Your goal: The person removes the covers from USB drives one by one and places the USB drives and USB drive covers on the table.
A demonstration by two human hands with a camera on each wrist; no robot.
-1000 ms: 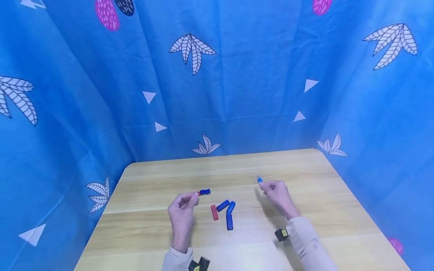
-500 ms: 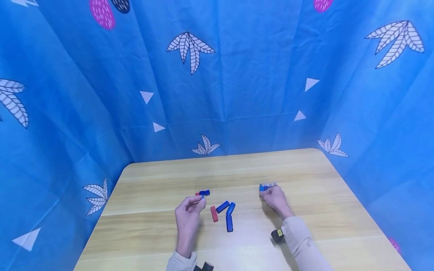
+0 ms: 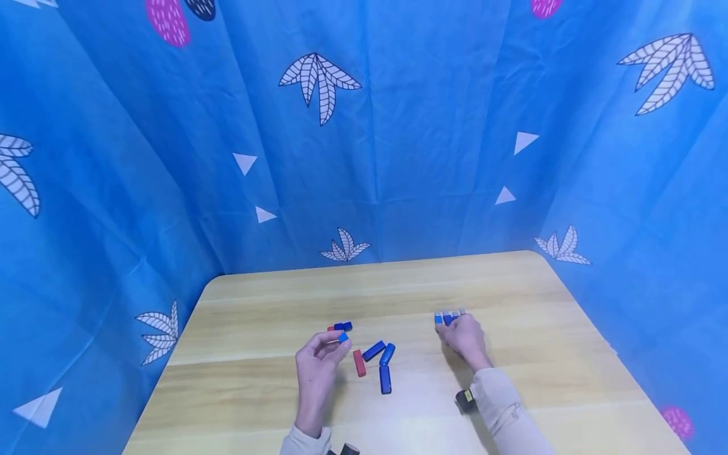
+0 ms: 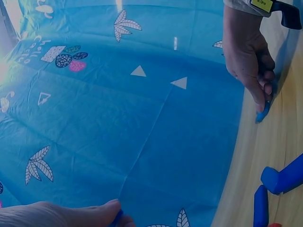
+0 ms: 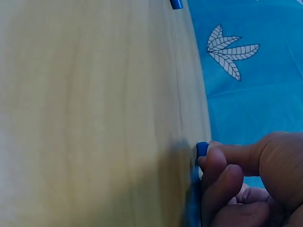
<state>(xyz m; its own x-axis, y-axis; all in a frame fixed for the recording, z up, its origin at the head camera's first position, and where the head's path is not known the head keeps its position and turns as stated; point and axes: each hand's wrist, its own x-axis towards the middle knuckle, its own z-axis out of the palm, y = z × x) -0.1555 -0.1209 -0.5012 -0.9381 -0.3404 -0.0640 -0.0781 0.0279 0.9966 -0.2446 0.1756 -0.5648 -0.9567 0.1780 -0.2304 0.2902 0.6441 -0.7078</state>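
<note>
In the head view my left hand (image 3: 316,373) pinches a small blue block (image 3: 343,337) between thumb and forefinger, above the table. My right hand (image 3: 466,338) is down at a short row of blue blocks with whitish far ends, partly hidden by its fingers. The row's leftmost blue block (image 3: 438,318) lies by the fingertips. In the right wrist view, thumb and finger pinch a blue block (image 5: 202,148). Between the hands lie a red block (image 3: 359,363) and three blue blocks (image 3: 373,351), some touching at their ends.
Behind the left hand lie dark blue pieces (image 3: 347,326) and a red piece (image 3: 330,328). Black wrist cameras (image 3: 465,400) stick out beside the cuffs. A blue patterned curtain (image 3: 375,158) borders the wooden table (image 3: 273,297) at the back and sides.
My right hand has lowered its raised blue block to the row's left end, and the row has come into view. My left hand has moved slightly right and nearer, showing its blue block.
</note>
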